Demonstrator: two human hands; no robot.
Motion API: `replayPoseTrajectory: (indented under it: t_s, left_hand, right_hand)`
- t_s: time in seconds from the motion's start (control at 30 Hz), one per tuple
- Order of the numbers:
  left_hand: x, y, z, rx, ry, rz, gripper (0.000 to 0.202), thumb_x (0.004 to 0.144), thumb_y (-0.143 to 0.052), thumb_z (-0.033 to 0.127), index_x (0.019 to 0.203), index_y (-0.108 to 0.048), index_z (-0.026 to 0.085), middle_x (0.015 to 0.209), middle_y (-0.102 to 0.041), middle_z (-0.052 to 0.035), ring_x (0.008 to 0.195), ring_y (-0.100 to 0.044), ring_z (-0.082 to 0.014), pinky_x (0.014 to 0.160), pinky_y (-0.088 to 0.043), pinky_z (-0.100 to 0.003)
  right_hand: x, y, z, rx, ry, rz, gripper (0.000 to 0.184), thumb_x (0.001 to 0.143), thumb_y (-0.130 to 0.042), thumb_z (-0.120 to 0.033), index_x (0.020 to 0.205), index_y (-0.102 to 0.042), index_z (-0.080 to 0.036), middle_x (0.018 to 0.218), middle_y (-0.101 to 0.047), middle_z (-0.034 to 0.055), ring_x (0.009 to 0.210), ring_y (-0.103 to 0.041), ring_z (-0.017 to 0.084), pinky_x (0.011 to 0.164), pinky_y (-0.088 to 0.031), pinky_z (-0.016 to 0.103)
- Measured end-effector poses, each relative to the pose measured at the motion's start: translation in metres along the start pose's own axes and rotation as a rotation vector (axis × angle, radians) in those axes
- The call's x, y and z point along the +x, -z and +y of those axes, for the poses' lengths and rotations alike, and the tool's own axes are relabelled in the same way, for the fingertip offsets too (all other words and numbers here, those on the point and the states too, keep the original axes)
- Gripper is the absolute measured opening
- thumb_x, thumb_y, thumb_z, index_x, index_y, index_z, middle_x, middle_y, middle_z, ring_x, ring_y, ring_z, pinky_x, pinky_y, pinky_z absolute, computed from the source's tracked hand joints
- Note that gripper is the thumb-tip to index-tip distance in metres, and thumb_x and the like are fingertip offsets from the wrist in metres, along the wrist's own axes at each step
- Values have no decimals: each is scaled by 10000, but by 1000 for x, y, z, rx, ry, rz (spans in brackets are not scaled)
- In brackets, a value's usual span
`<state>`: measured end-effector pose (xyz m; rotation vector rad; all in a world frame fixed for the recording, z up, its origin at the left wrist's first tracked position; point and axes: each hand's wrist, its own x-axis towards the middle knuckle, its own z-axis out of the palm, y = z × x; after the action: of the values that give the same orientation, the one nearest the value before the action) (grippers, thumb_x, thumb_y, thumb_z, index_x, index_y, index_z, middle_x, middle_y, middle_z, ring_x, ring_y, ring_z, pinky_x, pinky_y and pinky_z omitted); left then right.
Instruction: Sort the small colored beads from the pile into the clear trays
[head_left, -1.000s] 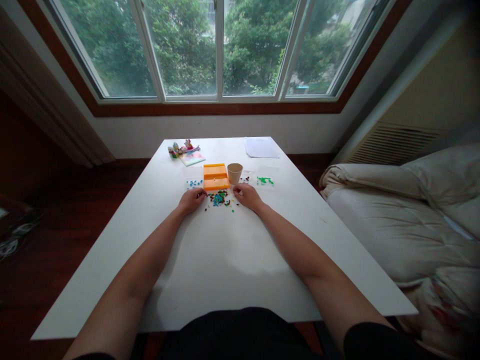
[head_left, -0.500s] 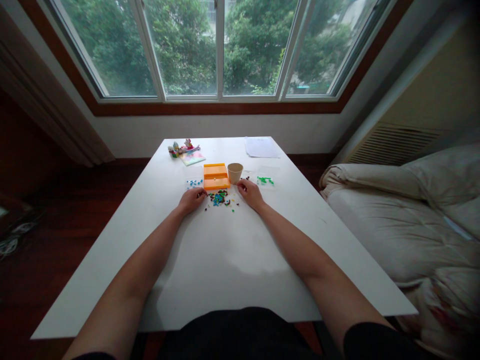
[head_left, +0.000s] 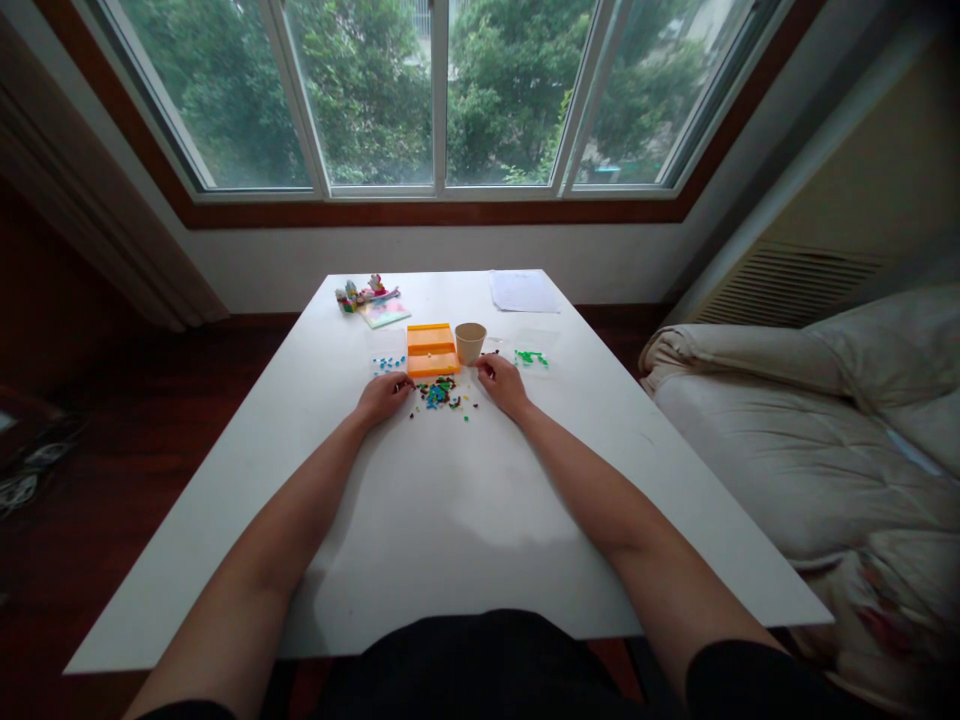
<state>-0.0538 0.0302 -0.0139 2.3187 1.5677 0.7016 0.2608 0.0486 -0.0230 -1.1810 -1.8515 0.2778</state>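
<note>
A small heap of mixed coloured beads [head_left: 441,396] lies on the white table [head_left: 450,500]. My left hand [head_left: 382,396] rests at the heap's left edge, fingers curled in a pinch toward the beads. My right hand [head_left: 504,384] sits at the heap's right side, fingers pinched together near a clear sheet with a few dark beads. What either pinch holds is too small to make out. Behind the heap stand an orange box [head_left: 430,349] and a paper cup [head_left: 470,343]. Blue beads [head_left: 388,363] lie sorted at the left, green beads [head_left: 531,357] at the right.
A toy and a coloured card [head_left: 371,303] sit at the table's far left, white paper [head_left: 523,292] at the far right. A bed with bedding [head_left: 825,420] stands to the right of the table. Windows fill the far wall.
My right hand has moved a little forward and to the right, from the heap's edge toward the cup and the clear sheet. The left hand has barely shifted.
</note>
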Motion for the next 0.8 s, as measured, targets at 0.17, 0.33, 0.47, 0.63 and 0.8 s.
replayPoseTrajectory:
  t_s: [0.17, 0.33, 0.47, 0.63, 0.8]
  left_hand:
    - [0, 1, 2, 2, 2, -2, 272, 911, -545, 328, 992, -778, 212, 866, -746, -44, 746, -611, -183, 676, -430, -279]
    - [0, 1, 0, 8, 0, 3, 263, 910, -551, 325, 991, -775, 213, 889, -751, -44, 746, -612, -180, 675, -428, -279]
    - [0, 0, -1, 2, -7, 10, 264, 911, -550, 328, 996, -775, 217, 915, -755, -43, 756, -619, -180, 690, -440, -281]
    - [0, -1, -3, -3, -6, 5, 268, 909, -548, 330, 1000, -775, 221, 918, -757, -41, 756, -621, -180, 697, -446, -281]
    - [0, -1, -3, -1, -6, 4, 264, 909, -548, 328, 998, -774, 224, 936, -761, -41, 768, -625, -181, 708, -449, -285]
  right_hand:
    - [0, -1, 1, -5, 0, 0, 166, 839, -526, -170, 911, -671, -203, 831, -640, 41, 754, -533, 186, 713, -421, 301]
    - [0, -2, 3, -8, 8, -3, 136, 824, -534, -162, 884, -648, -205, 829, -633, 36, 743, -515, 181, 700, -411, 296]
    - [0, -3, 5, -19, 15, -6, 127, 841, -530, -170, 881, -646, -203, 833, -630, 38, 755, -522, 182, 710, -415, 297]
    - [0, -3, 5, -18, 15, -8, 159, 870, -521, -187, 927, -669, -201, 846, -638, 42, 782, -543, 190, 727, -432, 306]
    - [1, -2, 4, -18, 5, -20, 200, 897, -511, -197, 968, -698, -201, 878, -656, 62, 806, -558, 202, 743, -451, 321]
